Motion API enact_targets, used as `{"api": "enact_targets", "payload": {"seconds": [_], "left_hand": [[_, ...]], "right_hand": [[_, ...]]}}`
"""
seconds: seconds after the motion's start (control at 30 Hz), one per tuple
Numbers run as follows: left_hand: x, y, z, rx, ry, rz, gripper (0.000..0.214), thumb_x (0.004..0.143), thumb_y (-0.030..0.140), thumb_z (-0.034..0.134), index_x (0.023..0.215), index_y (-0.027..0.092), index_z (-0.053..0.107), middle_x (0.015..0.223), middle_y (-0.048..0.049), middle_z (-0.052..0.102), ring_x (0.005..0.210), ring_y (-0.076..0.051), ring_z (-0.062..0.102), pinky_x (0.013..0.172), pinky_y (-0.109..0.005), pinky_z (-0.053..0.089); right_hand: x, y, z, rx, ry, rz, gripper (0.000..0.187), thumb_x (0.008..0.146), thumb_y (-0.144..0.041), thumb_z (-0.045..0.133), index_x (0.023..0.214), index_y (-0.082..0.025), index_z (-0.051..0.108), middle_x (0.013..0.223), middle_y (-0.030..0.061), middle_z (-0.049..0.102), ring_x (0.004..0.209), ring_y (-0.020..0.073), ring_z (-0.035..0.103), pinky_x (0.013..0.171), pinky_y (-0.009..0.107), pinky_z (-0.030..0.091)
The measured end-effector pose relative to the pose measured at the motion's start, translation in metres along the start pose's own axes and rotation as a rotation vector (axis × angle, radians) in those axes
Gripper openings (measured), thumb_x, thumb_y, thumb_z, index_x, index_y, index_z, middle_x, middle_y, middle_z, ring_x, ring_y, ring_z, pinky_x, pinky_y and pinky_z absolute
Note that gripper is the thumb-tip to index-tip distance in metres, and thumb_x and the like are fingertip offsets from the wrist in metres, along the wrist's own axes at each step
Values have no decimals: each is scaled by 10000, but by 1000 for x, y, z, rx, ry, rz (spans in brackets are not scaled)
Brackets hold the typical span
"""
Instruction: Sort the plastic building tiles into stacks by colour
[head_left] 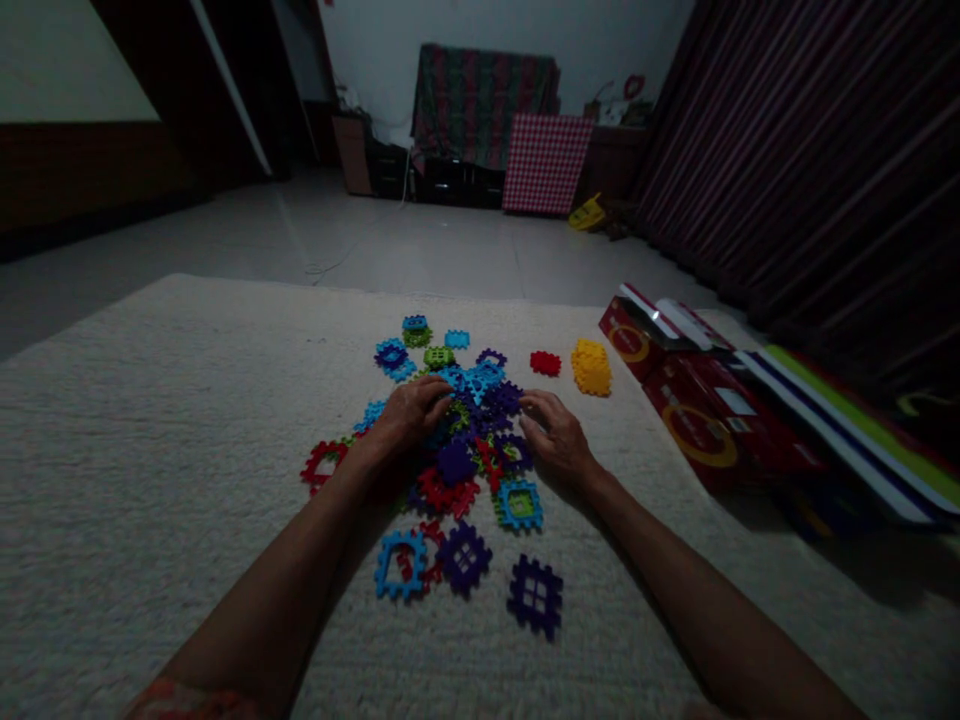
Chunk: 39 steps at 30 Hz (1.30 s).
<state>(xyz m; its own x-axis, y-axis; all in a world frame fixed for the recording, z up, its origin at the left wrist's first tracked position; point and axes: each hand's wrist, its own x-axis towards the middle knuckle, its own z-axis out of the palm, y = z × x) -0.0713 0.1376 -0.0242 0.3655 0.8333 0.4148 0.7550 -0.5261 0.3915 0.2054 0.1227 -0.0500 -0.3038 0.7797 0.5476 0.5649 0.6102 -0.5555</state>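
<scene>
A loose pile of plastic interlocking tiles with notched edges lies on the pale mat. My left hand (pixel 415 412) rests at the pile's left side, fingers loosely bent and apart, near light blue tiles (pixel 480 378). On the opposite side my right hand (pixel 556 436) curves with thumb and fingers apart, close to dark purple tiles (pixel 501 400). Neither hand visibly holds a tile. Between my forearms are a solid purple tile (pixel 455 462), red tiles (pixel 448 492) and a light blue frame (pixel 519 505). Nearer to me lie a blue frame (pixel 400 566) and purple window tiles (pixel 535 595).
A stack of yellow tiles (pixel 592 368) and a red tile (pixel 545 363) sit apart at the right. Beyond them are red boxes (pixel 701 425) with flat boards (pixel 847 430). Past the mat (pixel 187 400) are tiled floor, a cloth-covered cabinet (pixel 487 105) and a dark curtain (pixel 795 150).
</scene>
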Motion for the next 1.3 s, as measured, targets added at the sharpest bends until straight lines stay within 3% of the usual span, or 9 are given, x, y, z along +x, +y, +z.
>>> {"api": "enact_targets", "payload": {"seconds": [0.17,0.27,0.4,0.5,0.73,0.83,1.0,1.13,1.3], "left_hand": [[0,5,-18,-15,8,-21,255,926,282,527,1055,211,736,1081,-78,739,987,-211,686,913,-348,541],[-1,9,-21,-10,15,-65,254,917,264,547,1069,200,739,1050,-79,751,941,-201,694,888,-327,541],[-4,17,-19,-13,-28,-97,235,894,212,562,1025,201,757,1013,-64,766,925,-195,697,888,-316,541],[-14,19,-27,-60,8,-140,248,890,208,558,1030,204,762,1046,-64,768,969,-202,701,927,-320,534],[-74,-3,-58,-273,251,-526,333,881,189,484,1071,194,757,1084,-52,771,1004,-193,713,930,-302,547],[-96,-6,-58,-269,295,-623,373,842,137,465,1073,180,754,1065,-57,771,981,-195,716,907,-313,562],[-116,2,-51,-128,347,-599,392,794,101,495,1092,172,740,1152,-94,735,1091,-230,669,1017,-372,502],[-122,12,-45,6,260,-562,341,869,229,554,1178,170,685,1192,-127,701,1147,-251,615,1057,-399,441],[-117,34,-36,116,173,-623,405,889,390,591,1256,219,618,1275,-108,651,1260,-304,498,1035,-467,417]], "right_hand": [[0,-33,-5,11,-184,-167,232,862,-278,636,1081,-208,659,1191,124,672,1133,263,620,989,467,488],[-8,-49,2,-43,-239,-169,340,822,-307,690,1140,-193,647,1217,143,658,1132,289,611,981,499,478],[-19,-50,16,-31,-238,-130,339,823,-274,657,1152,-189,648,1200,148,654,1121,282,607,960,468,499],[-21,-52,18,-12,-184,-103,317,839,-257,624,1150,-194,646,1203,142,655,1137,278,602,980,466,492],[-31,-89,19,52,-127,-78,230,870,-235,580,1081,-200,665,1152,119,692,1093,254,634,960,436,499],[-39,-110,30,28,-145,-111,211,866,-206,572,1051,-203,674,1132,113,707,1089,258,637,967,443,480],[-48,-141,47,-114,-175,-134,223,869,-168,567,1061,-197,678,1172,112,688,1119,277,594,997,473,418],[-48,-152,56,-198,-189,-59,262,856,-175,585,1106,-192,662,1184,124,656,1116,283,570,987,447,431],[-49,-145,63,-268,-154,38,312,832,-222,620,1138,-163,639,1208,162,611,1139,308,539,967,456,465]]}}
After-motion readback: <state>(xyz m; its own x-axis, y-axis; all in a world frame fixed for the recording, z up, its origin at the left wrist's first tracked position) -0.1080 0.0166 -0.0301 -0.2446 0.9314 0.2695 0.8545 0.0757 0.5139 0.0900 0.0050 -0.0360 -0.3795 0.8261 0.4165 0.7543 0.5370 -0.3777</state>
